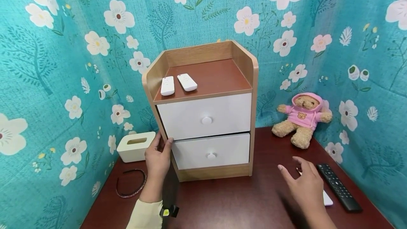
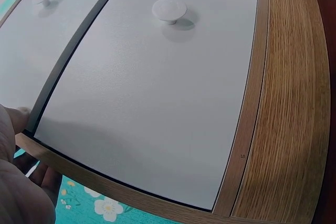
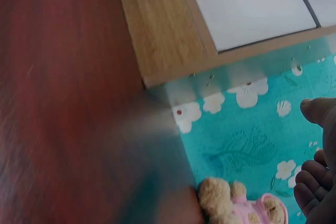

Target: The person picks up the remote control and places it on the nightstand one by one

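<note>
head view: two-drawer cabinet point(image 1: 216, 171) stands upright on the dark red counter point(image 1: 235, 200), before a teal flowered cloth point(image 1: 203, 33). upper drawer point(image 1: 229, 116) and lower drawer point(image 1: 194, 154) have white fronts, a round knob on each. two white remotes point(image 1: 167, 87) point(image 1: 187, 83) lie side by side on the cabinet's top, toward its left; neither wrist view has them.

left hand point(image 1: 158, 160): grips the cabinet's left side panel at the level of the gap between the drawers. head view gives the thumb at the front edge; left wrist view adds the fingers point(image 2: 50, 182) round the far side of the panel. that view also has a small dark mark on the wooden edge, too small to read.

right hand point(image 1: 303, 186): holds nothing, thumb well apart from the loosely curved fingers. head view puts it above a white flat object point(image 1: 327, 199), mostly hidden, and beside a black remote point(image 1: 338, 188); right wrist view misses both but shows small fittings on the cabinet's right side. teddy bear point(image 1: 301, 118) in pink: whole in head view, cut off in right wrist view.

left of cabinet, head view only: cream tissue box point(image 1: 133, 154), headband point(image 1: 127, 196).
</note>
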Demonstrator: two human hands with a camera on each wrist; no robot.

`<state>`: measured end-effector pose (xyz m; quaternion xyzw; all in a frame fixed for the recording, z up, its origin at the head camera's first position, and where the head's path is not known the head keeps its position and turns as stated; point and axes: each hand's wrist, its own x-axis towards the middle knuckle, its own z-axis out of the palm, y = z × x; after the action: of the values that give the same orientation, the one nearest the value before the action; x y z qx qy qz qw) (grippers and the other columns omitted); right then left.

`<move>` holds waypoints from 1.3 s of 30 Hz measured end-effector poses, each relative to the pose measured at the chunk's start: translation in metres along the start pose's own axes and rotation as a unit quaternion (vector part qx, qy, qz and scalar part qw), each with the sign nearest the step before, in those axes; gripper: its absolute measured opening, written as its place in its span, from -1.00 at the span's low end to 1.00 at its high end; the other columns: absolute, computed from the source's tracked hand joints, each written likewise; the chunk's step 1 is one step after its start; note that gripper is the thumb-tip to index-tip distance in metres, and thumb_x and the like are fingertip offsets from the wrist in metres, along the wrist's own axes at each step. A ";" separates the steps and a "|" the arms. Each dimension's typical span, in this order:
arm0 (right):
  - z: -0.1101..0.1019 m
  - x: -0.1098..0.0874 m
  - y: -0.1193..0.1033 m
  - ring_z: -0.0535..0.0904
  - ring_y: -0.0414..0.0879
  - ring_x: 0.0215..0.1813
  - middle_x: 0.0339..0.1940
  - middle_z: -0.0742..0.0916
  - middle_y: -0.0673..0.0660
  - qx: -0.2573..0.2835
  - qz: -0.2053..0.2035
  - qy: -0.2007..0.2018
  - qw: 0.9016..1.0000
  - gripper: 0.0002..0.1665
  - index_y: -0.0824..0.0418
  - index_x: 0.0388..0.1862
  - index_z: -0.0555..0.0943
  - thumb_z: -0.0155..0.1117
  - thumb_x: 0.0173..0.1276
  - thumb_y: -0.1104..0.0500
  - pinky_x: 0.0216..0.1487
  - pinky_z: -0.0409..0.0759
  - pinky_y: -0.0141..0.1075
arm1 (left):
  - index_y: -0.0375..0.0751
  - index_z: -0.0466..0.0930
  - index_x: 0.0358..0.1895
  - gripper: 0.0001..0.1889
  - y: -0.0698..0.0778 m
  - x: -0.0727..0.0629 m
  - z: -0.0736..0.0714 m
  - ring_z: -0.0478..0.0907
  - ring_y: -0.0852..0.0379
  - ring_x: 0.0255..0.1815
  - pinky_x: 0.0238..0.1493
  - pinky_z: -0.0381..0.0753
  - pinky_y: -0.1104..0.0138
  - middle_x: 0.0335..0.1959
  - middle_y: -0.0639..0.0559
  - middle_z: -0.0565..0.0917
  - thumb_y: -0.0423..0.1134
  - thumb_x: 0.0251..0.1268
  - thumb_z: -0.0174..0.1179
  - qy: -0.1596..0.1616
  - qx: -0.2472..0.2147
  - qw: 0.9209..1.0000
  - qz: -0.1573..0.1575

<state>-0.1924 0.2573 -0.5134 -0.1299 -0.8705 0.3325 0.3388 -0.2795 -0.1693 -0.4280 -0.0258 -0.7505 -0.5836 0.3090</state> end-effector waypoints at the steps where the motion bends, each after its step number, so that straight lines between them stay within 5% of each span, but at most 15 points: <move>1: -0.001 -0.001 0.003 0.64 0.35 0.13 0.12 0.70 0.44 -0.005 0.002 0.000 1.000 -0.24 0.39 0.31 0.62 0.71 0.26 0.06 0.11 0.55 0.26 | -0.18 0.58 0.52 -0.44 0.000 0.000 0.000 0.71 0.20 0.00 -0.06 0.62 0.64 0.16 -0.26 0.81 -0.17 0.55 0.41 0.000 0.000 1.000 0.001; 8: -0.010 -0.005 0.028 0.63 0.32 0.01 -0.04 0.70 0.45 -0.036 0.009 0.004 0.999 -0.27 0.41 0.26 0.63 0.70 0.25 0.04 0.00 0.50 0.26 | -0.20 0.59 0.51 -0.45 0.001 -0.001 0.000 0.69 0.30 -0.05 -0.08 0.62 0.64 0.13 -0.28 0.81 -0.20 0.55 0.41 0.001 -0.006 1.000 0.012; 16: -0.019 -0.007 0.050 0.54 0.49 0.21 0.18 0.65 0.59 -0.063 0.056 -0.028 0.996 -0.19 0.47 0.32 0.58 0.66 0.28 0.00 0.18 0.45 0.39 | -0.22 0.57 0.53 -0.45 0.000 -0.001 -0.001 0.69 0.31 -0.04 -0.07 0.61 0.64 0.16 -0.30 0.80 -0.19 0.56 0.40 -0.004 -0.002 1.000 0.009; 30: -0.023 0.002 0.081 0.47 0.62 0.21 0.16 0.56 0.74 -0.144 0.137 -0.124 0.972 0.01 0.67 0.32 0.46 0.62 0.29 -0.11 0.27 0.40 0.44 | -0.20 0.59 0.52 -0.45 0.001 -0.002 -0.001 0.68 0.35 -0.06 -0.08 0.62 0.63 0.16 -0.26 0.80 -0.19 0.55 0.42 -0.007 0.004 1.000 0.003; 39: -0.024 0.005 0.091 0.51 0.57 0.19 0.16 0.58 0.74 -0.165 0.143 -0.175 0.960 0.04 0.71 0.31 0.45 0.62 0.29 -0.14 0.27 0.43 0.41 | -0.21 0.58 0.52 -0.45 0.001 -0.001 -0.001 0.68 0.30 -0.05 -0.09 0.63 0.63 0.15 -0.27 0.80 -0.19 0.55 0.41 -0.006 0.005 1.000 0.002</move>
<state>-0.1798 0.3392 -0.5586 -0.2472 -0.9312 0.2468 0.1039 -0.2782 -0.1693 -0.4271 -0.0291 -0.7556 -0.5787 0.3056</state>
